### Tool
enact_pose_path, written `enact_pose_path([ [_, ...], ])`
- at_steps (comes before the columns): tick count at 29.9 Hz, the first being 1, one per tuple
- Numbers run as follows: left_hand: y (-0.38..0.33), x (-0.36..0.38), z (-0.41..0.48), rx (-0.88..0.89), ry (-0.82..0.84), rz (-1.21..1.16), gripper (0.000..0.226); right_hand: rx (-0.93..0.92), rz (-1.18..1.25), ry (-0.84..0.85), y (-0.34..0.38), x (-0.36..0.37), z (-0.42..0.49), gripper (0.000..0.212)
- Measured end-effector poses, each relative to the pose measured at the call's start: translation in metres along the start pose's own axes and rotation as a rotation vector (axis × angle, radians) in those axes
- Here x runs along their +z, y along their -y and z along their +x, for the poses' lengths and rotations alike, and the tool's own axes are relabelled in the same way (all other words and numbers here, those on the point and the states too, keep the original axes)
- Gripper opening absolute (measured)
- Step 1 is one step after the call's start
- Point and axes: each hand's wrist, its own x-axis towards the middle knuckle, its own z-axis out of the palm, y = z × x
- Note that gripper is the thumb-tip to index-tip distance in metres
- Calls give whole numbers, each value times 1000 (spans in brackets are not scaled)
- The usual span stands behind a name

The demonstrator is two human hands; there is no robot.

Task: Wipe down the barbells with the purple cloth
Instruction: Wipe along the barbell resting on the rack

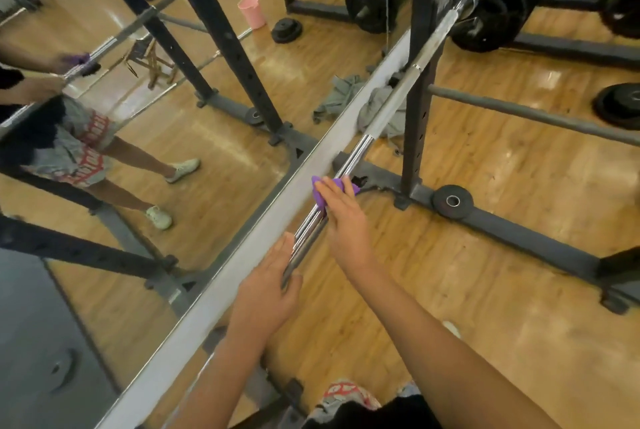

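pink bucket (pixel 252 11) upright, purple cloth (pixel 346 186) on barbell (pixel 360 148)

Wooden floor (pixel 450 272), pink bucket (pixel 252 11), grey rag (pixel 337 94), weight plate (pixel 286 30)
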Motion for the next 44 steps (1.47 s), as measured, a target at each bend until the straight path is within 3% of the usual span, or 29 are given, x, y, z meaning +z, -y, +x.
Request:
enact_pose_path([
  [5,19,-2,1,180,184,25,78,5,77,-38,15,26,-35,55],
  [9,19,-5,2,266,192,41,84,27,38,-72,13,21,-24,54],
  [13,21,-4,0,231,223,74,86,181,78,-122,17,18,-8,57],
  [20,20,-2,2,230,204,57,88,124,71,-68,36,33,-42,55],
  [28,17,-5,3,214,230,45,89,225,117,-35,38,17,-22,56],
  [33,13,-6,1,205,221,21,91,200,188,-8,53,36,-62,52],
  [40,13,-8,2,203,237,57,91,250,171,35,36,11,-22,50],
  [44,14,-7,3,205,226,67,94,228,220,46,46,20,-52,51],
])
